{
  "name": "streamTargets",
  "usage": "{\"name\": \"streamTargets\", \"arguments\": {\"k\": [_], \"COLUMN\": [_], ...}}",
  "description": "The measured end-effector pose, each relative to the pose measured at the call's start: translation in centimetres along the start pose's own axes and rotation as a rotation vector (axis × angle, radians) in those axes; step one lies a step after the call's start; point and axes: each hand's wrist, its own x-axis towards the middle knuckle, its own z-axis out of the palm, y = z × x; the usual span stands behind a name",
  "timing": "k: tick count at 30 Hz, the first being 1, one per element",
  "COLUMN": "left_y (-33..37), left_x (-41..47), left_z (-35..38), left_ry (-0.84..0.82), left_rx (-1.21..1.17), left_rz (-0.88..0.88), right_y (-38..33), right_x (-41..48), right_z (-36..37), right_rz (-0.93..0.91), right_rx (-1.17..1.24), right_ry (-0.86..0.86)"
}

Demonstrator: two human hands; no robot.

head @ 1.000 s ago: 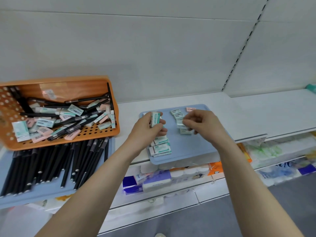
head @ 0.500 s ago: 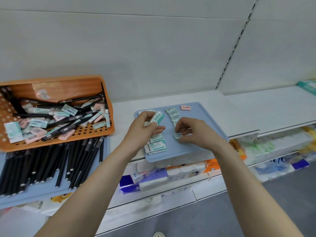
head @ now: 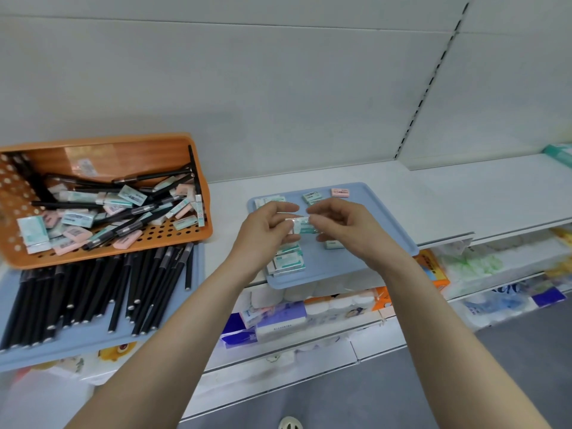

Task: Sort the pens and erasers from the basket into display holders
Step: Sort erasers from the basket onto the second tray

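While left hand (head: 266, 232), right hand (head: 344, 226) both pinch one teal eraser (head: 302, 226), one pink eraser (head: 340, 192) lies on tray (head: 328, 272).

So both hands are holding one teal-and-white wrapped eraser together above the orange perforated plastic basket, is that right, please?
Not quite. The left hand and right hand do hold the teal-and-white wrapped eraser together, but above the pale blue plastic tray, not the orange perforated plastic basket, which sits further left, as the head view shows.
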Motion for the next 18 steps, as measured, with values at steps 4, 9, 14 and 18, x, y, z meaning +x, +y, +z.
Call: {"name": "streamTargets", "arguments": {"k": [4, 9, 14, 18], "left_y": [-0.1, -1.7, -2.9, -3.4], "left_x": [0.3, -0.3, -1.3, -0.9], "left_z": [-0.3, -2.8, -2.8, -2.9], "left_ry": [0.095, 0.175, 0.099, 0.097], "left_rx": [0.362, 0.766, 0.862, 0.929], "left_rz": [0.146, 0.186, 0.188, 0.195], "right_y": [0.5, 1.2, 0.1, -0.1], "right_x": [0.5, 1.5, 4.3, 5.3], "right_z": [0.2, 0.2, 2.2, 2.9], "right_rz": [0.007, 0.019, 0.029, 0.090], "right_rx": [-0.070, -0.180, -0.264, -0.541], "right_ry": [0.102, 0.185, 0.250, 0.257]}}
